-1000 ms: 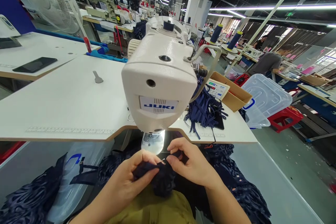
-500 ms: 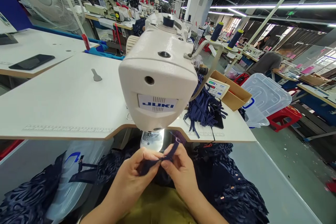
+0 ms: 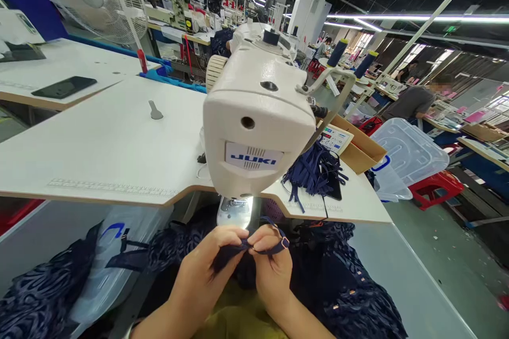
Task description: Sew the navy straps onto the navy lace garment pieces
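Just below the lit bed of a white sewing machine [image 3: 258, 132], my two hands meet at a navy strap [image 3: 271, 250]. My left hand [image 3: 209, 259] pinches dark navy fabric between thumb and fingers. Close beside it, my right hand [image 3: 272, 270] is closed on the strap, thumb against fingers. A small ring or slider [image 3: 285, 242] shows on the strap where it loops over the right fingers. The exact join between the fingertips is hidden. Dark navy lace garments [image 3: 350, 286] lie to the right of my hands, and more lace pieces [image 3: 170, 249] lie to the left.
A bundle of navy straps [image 3: 312, 169] lies on the white table [image 3: 107, 143], near a cardboard box [image 3: 360, 148]. Left of the machine is a small grey metal piece [image 3: 155, 111]. A phone [image 3: 66, 87] rests farther left. Clear plastic lids [image 3: 413, 143] lean over a red stool [image 3: 437, 190].
My right fingers have curled in closer to the left hand. The strap's ring end, which pointed up, now loops over to the right. The view has shifted slightly.
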`<state>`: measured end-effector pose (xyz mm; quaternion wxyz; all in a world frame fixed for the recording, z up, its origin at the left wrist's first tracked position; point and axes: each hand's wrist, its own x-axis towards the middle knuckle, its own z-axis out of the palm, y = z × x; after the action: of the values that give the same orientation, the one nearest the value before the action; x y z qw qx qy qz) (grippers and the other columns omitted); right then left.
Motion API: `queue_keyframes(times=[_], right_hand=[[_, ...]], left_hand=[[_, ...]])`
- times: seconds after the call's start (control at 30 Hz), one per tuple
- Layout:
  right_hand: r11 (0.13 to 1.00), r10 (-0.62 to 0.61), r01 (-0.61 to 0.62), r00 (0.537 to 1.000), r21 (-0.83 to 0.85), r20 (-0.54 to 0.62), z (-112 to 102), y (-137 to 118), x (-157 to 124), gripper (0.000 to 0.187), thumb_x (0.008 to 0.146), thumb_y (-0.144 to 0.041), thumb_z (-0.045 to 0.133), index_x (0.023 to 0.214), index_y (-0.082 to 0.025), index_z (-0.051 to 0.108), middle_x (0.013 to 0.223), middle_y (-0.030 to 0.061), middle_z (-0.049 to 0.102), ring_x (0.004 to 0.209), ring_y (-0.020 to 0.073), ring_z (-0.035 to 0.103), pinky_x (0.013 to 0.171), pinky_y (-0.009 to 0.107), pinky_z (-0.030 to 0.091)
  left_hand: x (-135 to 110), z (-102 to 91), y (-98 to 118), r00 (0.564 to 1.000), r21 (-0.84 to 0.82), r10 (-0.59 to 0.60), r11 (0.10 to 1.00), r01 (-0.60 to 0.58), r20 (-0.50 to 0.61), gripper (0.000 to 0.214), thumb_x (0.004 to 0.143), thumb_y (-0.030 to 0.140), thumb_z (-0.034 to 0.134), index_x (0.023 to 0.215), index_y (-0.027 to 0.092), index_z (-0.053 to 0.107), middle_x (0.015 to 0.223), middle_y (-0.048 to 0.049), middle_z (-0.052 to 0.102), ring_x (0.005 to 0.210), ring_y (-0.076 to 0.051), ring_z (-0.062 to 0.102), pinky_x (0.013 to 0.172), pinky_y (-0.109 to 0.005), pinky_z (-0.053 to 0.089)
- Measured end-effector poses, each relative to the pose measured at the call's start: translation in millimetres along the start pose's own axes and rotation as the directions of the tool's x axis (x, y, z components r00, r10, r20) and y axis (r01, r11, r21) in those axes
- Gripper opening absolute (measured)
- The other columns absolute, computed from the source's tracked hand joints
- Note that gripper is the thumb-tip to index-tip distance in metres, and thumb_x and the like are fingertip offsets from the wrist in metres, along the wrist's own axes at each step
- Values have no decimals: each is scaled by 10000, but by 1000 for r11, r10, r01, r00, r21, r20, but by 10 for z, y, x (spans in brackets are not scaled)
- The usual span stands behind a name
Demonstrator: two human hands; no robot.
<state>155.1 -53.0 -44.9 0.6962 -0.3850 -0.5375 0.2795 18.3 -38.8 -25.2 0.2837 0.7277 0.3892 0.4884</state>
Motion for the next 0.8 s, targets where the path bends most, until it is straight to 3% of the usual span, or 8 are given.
queue_keyframes(times=[0.17, 0.27, 0.37, 0.5, 0.67, 0.73, 0.8], right_hand=[[1000, -22, 22, 1000, 4, 19, -28, 27, 1, 144, 866, -132, 608, 796, -257, 595, 763, -20, 647, 751, 149, 600, 699, 289, 477], [999, 15, -17, 999, 47, 40, -55, 46, -10, 176, 857, -102, 612, 809, -272, 607, 763, -41, 640, 762, 132, 600, 731, 272, 472], [990, 118, -125, 988, 63, 103, -88, 32, 13, 181, 860, -104, 609, 830, -283, 620, 807, -48, 639, 751, 119, 603, 703, 246, 475], [962, 268, -250, 943, -112, 197, -105, -10, 125, 116, 866, -162, 620, 877, -275, 642, 851, -33, 642, 780, 126, 612, 709, 237, 478], [906, 270, -161, 932, -391, 243, -73, 6, 246, 60, 891, -203, 583, 905, -244, 625, 884, 3, 634, 856, 164, 588, 764, 282, 457], [881, 274, -131, 925, -455, 264, -61, 21, 258, 56, 898, -213, 569, 915, -241, 615, 895, 12, 623, 882, 175, 569, 777, 297, 449], [869, 304, -146, 912, -473, 276, -51, 26, 272, 57, 895, -220, 568, 930, -240, 607, 899, 16, 604, 877, 178, 556, 771, 300, 448]], left_hand=[[15, -18, -5, 996, 34, -52, 998, 50, 68, 290, 847, 202, 591, 1121, 296, 569, 1054, 29, 683, 926, -96, 666, 834, -156, 516], [45, -43, 17, 995, -37, -43, 998, 47, 95, 197, 858, 204, 573, 1025, 300, 613, 1036, 38, 684, 950, -106, 659, 850, -174, 512], [40, -49, 43, 982, -81, -151, 984, 161, 111, 83, 864, 267, 573, 920, 291, 629, 839, 66, 687, 736, -83, 661, 668, -132, 521], [-23, -8, 21, 952, -4, -298, 954, 299, 71, 125, 844, 384, 589, 831, 262, 616, 697, 75, 637, 582, -79, 591, 535, -142, 474], [-89, -4, -117, 912, 132, -409, 906, 401, 36, 252, 838, 496, 568, 866, 247, 547, 623, 84, 595, 520, -90, 566, 484, -166, 459], [-108, -48, -184, 922, 193, -386, 903, 384, -32, 310, 831, 520, 575, 970, 246, 529, 690, 67, 631, 561, -107, 607, 492, -183, 479], [-123, -106, -238, 958, 315, -234, 908, 275, -164, 413, 812, 521, 608, 1094, 232, 524, 861, 5, 663, 721, -149, 658, 595, -228, 528]])
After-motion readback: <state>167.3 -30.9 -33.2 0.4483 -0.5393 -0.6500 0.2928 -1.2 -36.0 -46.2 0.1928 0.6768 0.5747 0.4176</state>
